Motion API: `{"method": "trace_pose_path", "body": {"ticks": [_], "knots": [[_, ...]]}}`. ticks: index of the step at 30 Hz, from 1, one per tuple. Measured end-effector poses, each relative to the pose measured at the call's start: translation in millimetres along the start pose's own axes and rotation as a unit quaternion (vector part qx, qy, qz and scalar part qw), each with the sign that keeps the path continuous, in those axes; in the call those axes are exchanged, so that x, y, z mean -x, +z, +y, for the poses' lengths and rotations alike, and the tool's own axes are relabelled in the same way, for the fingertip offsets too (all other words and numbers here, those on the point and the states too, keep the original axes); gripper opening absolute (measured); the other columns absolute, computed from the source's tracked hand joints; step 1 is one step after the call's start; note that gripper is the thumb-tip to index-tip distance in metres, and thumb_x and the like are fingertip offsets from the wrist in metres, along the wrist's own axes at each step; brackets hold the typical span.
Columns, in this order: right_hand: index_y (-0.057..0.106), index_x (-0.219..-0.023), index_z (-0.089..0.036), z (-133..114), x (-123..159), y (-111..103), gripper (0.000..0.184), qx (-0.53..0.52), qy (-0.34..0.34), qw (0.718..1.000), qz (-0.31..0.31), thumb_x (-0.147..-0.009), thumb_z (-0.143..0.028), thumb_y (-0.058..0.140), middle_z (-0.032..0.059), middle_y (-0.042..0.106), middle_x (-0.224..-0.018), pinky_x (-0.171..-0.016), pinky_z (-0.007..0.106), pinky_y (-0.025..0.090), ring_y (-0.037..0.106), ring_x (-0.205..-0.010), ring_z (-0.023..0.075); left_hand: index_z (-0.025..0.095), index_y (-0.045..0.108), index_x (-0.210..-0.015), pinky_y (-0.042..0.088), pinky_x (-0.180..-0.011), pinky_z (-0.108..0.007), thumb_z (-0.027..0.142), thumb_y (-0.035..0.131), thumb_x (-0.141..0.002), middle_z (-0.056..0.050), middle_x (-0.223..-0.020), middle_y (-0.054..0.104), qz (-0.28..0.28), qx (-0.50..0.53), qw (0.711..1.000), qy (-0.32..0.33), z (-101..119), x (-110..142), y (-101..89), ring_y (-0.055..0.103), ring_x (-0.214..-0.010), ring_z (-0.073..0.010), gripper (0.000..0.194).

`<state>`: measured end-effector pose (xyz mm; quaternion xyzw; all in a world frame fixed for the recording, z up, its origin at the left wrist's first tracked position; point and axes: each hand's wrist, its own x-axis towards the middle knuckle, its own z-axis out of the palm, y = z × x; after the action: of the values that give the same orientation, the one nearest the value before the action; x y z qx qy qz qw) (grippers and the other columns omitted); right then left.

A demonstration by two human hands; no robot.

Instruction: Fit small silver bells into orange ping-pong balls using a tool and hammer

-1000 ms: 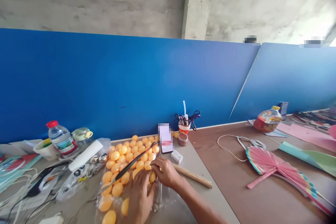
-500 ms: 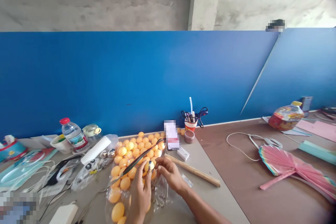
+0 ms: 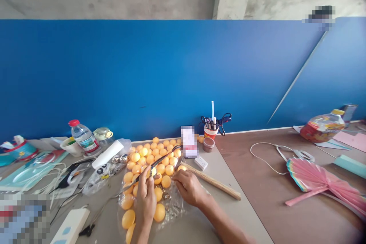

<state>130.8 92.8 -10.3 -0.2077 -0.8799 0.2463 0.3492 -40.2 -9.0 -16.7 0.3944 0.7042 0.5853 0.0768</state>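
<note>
On the grey table point(image 3: 246, 217), the two hands are a bit farther apart than a moment ago. The left hand point(image 3: 145, 198) has a shiny yellow ball point(image 3: 153, 170) in a small pinch between thumb and fingers, up over the heap of orange balls point(image 3: 159, 212). The right hand point(image 3: 190, 188) is just beside it and not touching the ball, so the left hand seems to hold it alone. The right fingers are bent in close together, and I cannot tell if they have something tiny in them.

The orange balls are round and smooth, and some glow where light hits them. They sit in a thin, crinkly clear plastic bag point(image 3: 171, 213), with small shiny silvery bits near the right hand. A dark, bendy strap point(image 3: 162, 159) lies across the heap. Next to the right hand is a long, round wooden handle point(image 3: 217, 184), pale brown and dry-looking. A small white box point(image 3: 201, 162) with hard, straight edges lies near it. Over on the brown table point(image 3: 243, 160), a pink paper fan point(image 3: 309, 175) spreads out in sharp little folds.
</note>
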Motion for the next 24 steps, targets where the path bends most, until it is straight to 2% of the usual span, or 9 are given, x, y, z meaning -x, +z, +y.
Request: {"method": "trace_pose_path", "body": {"ticks": [5,10,15,18,20,22,24], "knots": [[0.07,-0.085,-0.024,0.9,3.2,11.4,0.022,0.097,0.026,0.995,-0.014,-0.089,-0.011,0.053,0.0029,0.068,-0.083,-0.072,0.03,0.045,0.061,-0.076,0.0195,0.023,0.058,-0.14,0.05,-0.109,-0.048,0.048,0.044,-0.101,-0.015,-0.139,0.065,-0.007,-0.004,1.0,0.004,-0.8,2.5,2.5,0.063,-0.129,-0.0295,0.048],[0.07,-0.083,-0.023,-4.0,5.5,21.1,0.018,0.165,0.042,0.983,-0.066,-0.087,-0.011,0.057,0.0064,0.07,-0.09,-0.077,0.035,0.045,0.061,-0.083,0.0232,0.023,0.062,-0.135,0.053,-0.107,-0.047,0.049,0.045,-0.101,-0.014,-0.137,0.067,-0.024,0.015,1.0,0.011,-1.9,6.3,7.4,0.064,-0.128,-0.0289,0.047],[0.069,-0.083,-0.023,-3.0,8.4,31.7,0.018,0.171,0.051,0.982,-0.062,-0.083,-0.008,0.059,0.0071,0.071,-0.089,-0.08,0.036,0.045,0.063,-0.085,0.0242,0.022,0.064,-0.131,0.051,-0.109,-0.047,0.051,0.045,-0.1,-0.014,-0.138,0.067,-0.045,0.043,0.998,-0.002,0.4,7.9,11.9,0.06,-0.133,-0.029,0.047],[0.066,-0.082,-0.022,3.1,8.3,32.7,0.018,0.081,0.074,0.994,-0.014,-0.085,-0.009,0.053,0.0062,0.071,-0.086,-0.079,0.034,0.046,0.064,-0.082,0.0223,0.023,0.067,-0.126,0.053,-0.107,-0.046,0.055,0.046,-0.098,-0.013,-0.134,0.07,-0.044,0.049,0.998,-0.016,5.2,6.8,10.3,0.063,-0.129,-0.029,0.047],[0.064,-0.082,-0.021,6.9,6.4,31.8,0.018,-0.021,0.124,0.992,0.031,-0.088,-0.013,0.05,0.006,0.071,-0.084,-0.076,0.032,0.046,0.064,-0.08,0.0214,0.023,0.069,-0.123,0.055,-0.104,-0.045,0.056,0.048,-0.096,-0.013,-0.131,0.072,-0.049,0.057,0.997,-0.033,9.0,5.5,7.7,0.064,-0.127,-0.0295,0.048],[0.061,-0.077,-0.021,8.8,3.0,30.4,0.014,-0.151,0.188,0.969,0.061,-0.088,-0.021,0.052,0.0047,0.068,-0.077,-0.069,0.031,0.046,0.062,-0.073,0.0205,0.024,0.07,-0.121,0.056,-0.102,-0.045,0.056,0.052,-0.094,-0.012,-0.13,0.072,-0.053,0.065,0.995,-0.054,12.8,4.3,5.4,0.064,-0.128,-0.0302,0.046],[0.06,-0.074,-0.021,8.2,-0.9,28.7,0.014,-0.298,0.232,0.923,0.073,-0.085,-0.031,0.059,0.002,0.063,-0.069,-0.063,0.029,0.045,0.057,-0.064,0.0182,0.024,0.068,-0.123,0.057,-0.099,-0.044,0.054,0.058,-0.091,-0.011,-0.128,0.073,-0.062,0.082,0.992,-0.073,15.4,3.5,4.7,0.065,-0.126,-0.0306,0.046]]}}
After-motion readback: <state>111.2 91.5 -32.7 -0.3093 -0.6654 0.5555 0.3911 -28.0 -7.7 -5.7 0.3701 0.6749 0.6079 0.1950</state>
